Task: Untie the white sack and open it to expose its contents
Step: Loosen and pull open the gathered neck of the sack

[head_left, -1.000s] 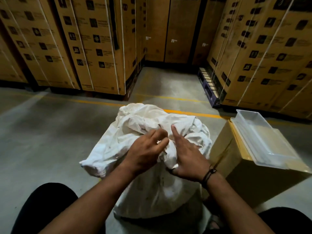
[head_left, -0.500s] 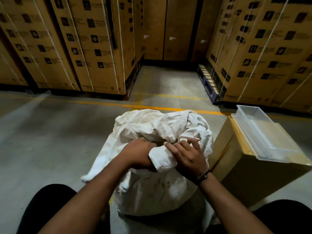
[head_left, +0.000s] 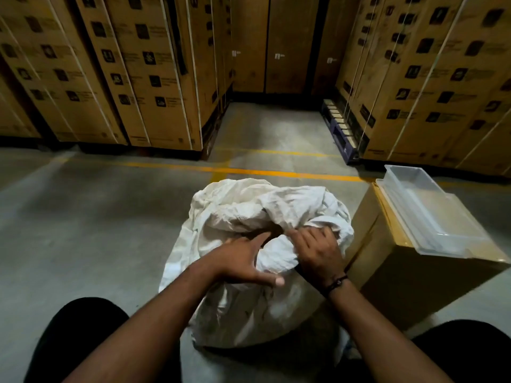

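The white sack (head_left: 257, 261) stands on the concrete floor (head_left: 83, 217) between the person's knees, touching a cardboard box (head_left: 392, 275) with a clear tray (head_left: 431, 214) on top. The left hand (head_left: 243, 261) lies spread wide on the bunched neck, fingers extended; the right hand (head_left: 318, 252) is closed around a fold of cloth there.

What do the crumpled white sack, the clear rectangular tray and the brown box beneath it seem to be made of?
Crumpled white sack: probably woven plastic or coarse cloth; matte, holds stiff creases.
Clear rectangular tray: rigid plastic; translucent, glossy rim.
Brown box: cardboard; dull, flat, with folded top flaps.
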The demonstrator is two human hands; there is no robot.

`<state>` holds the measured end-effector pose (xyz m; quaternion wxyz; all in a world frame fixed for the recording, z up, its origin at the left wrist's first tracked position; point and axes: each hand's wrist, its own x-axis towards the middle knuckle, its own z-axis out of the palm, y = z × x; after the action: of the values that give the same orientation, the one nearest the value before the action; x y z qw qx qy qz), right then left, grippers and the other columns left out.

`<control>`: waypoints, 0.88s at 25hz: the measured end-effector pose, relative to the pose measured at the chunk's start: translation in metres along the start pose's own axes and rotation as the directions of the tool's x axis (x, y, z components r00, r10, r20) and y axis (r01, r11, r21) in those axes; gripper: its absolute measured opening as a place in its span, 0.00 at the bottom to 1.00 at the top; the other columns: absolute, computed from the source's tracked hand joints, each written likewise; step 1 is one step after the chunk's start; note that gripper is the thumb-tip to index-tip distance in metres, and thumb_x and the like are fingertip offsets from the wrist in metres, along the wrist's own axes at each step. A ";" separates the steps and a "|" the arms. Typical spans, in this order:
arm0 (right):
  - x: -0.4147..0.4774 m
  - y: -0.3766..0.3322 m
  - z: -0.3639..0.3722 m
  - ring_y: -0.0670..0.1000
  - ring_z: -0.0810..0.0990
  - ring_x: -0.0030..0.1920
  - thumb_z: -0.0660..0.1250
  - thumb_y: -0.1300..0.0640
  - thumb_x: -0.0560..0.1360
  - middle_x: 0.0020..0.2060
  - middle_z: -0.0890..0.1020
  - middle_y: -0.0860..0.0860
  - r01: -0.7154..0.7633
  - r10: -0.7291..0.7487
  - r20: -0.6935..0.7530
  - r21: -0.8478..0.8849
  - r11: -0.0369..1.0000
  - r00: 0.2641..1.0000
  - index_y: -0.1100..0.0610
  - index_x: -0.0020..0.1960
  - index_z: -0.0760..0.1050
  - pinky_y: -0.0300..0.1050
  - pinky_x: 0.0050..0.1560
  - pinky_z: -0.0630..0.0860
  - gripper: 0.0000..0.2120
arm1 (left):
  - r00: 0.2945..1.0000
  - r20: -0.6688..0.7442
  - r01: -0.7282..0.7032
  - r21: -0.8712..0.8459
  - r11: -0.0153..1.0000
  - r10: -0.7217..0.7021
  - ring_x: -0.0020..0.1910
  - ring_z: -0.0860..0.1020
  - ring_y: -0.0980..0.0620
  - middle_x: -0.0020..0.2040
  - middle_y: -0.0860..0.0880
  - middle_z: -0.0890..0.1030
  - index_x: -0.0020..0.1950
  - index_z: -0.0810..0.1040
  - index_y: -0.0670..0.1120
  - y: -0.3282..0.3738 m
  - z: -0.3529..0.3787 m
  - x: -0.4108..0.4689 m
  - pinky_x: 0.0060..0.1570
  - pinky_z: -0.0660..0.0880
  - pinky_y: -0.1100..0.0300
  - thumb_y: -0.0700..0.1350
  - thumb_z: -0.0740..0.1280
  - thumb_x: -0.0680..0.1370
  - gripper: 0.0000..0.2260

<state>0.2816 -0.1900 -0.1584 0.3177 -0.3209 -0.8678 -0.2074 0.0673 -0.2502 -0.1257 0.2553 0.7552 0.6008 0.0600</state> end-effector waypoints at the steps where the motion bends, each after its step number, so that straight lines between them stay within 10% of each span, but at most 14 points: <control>1: 0.006 -0.004 -0.007 0.59 0.80 0.41 0.62 0.59 0.78 0.43 0.83 0.55 0.079 -0.079 -0.059 0.003 0.997 0.995 0.57 0.58 0.78 0.52 0.40 0.71 0.11 | 0.997 0.074 0.011 -0.105 0.994 -0.003 0.67 0.75 0.54 0.69 0.60 0.76 0.75 0.63 0.63 0.004 -0.008 -0.002 0.69 0.70 0.54 0.77 0.69 0.63 0.44; 5: 0.028 -0.021 -0.026 0.59 0.81 0.55 0.63 0.60 0.78 0.59 0.82 0.56 0.195 -0.193 -0.080 0.018 0.981 0.978 0.58 0.63 0.78 0.54 0.47 0.73 0.14 | 0.989 0.147 0.028 -0.076 0.997 -0.016 0.52 0.79 0.56 0.50 0.61 0.83 0.55 0.78 0.61 0.009 -0.025 -0.005 0.56 0.72 0.57 0.66 0.76 0.65 0.23; 8: 0.035 -0.023 -0.030 0.59 0.80 0.55 0.62 0.62 0.74 0.62 0.79 0.56 0.126 -0.127 0.261 0.020 0.992 0.957 0.57 0.76 0.63 0.58 0.53 0.70 0.30 | 0.992 -0.125 0.036 0.306 0.951 0.003 0.53 0.79 0.50 0.51 0.55 0.83 0.58 0.75 0.56 0.003 -0.015 0.002 0.60 0.68 0.50 0.59 0.70 0.69 0.20; 10: 0.032 -0.018 -0.029 0.59 0.73 0.66 0.68 0.52 0.69 0.71 0.70 0.55 -0.014 -0.044 0.696 0.078 0.997 0.717 0.52 0.80 0.42 0.62 0.64 0.63 0.48 | 0.949 -0.291 0.039 0.495 0.868 0.124 0.50 0.81 0.45 0.47 0.51 0.84 0.59 0.76 0.52 -0.001 0.006 0.006 0.55 0.70 0.50 0.52 0.67 0.69 0.19; 12: 0.022 -0.015 -0.022 0.57 0.68 0.71 0.71 0.44 0.66 0.74 0.67 0.53 -0.120 -0.013 0.832 0.095 0.988 0.554 0.50 0.79 0.35 0.62 0.68 0.60 0.56 | 0.888 -0.406 0.083 0.601 0.795 0.214 0.44 0.79 0.42 0.40 0.49 0.82 0.56 0.77 0.48 0.001 0.032 0.006 0.46 0.67 0.50 0.46 0.66 0.66 0.18; 15: 0.011 -0.009 -0.013 0.55 0.78 0.58 0.71 0.47 0.68 0.59 0.80 0.50 -0.093 0.069 0.680 0.000 0.996 0.730 0.52 0.79 0.49 0.57 0.58 0.63 0.47 | 0.869 -0.462 0.105 0.525 0.845 0.178 0.47 0.78 0.43 0.43 0.49 0.81 0.56 0.73 0.49 0.009 0.050 0.010 0.47 0.62 0.50 0.47 0.65 0.66 0.19; 18: 0.003 -0.011 -0.014 0.55 0.81 0.46 0.64 0.55 0.72 0.44 0.82 0.49 0.028 -0.033 0.303 0.019 0.999 0.952 0.54 0.68 0.68 0.53 0.51 0.64 0.25 | 0.993 -0.119 0.022 0.210 0.977 0.004 0.59 0.74 0.47 0.59 0.53 0.80 0.66 0.69 0.56 0.005 0.024 0.010 0.61 0.63 0.47 0.67 0.69 0.65 0.33; 22: 0.005 -0.046 -0.027 0.55 0.80 0.51 0.59 0.59 0.74 0.47 0.80 0.49 0.108 -0.120 0.265 0.057 0.992 0.957 0.54 0.67 0.69 0.53 0.54 0.64 0.21 | 0.985 0.174 0.002 0.015 1.000 -0.004 0.50 0.81 0.54 0.52 0.55 0.85 0.58 0.80 0.54 -0.016 0.005 0.007 0.55 0.78 0.54 0.65 0.78 0.63 0.28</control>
<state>0.2582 -0.2351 -0.1428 0.1917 -0.2887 -0.9240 -0.1619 0.0574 -0.2430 -0.1386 0.3014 0.7585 0.5778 -0.0109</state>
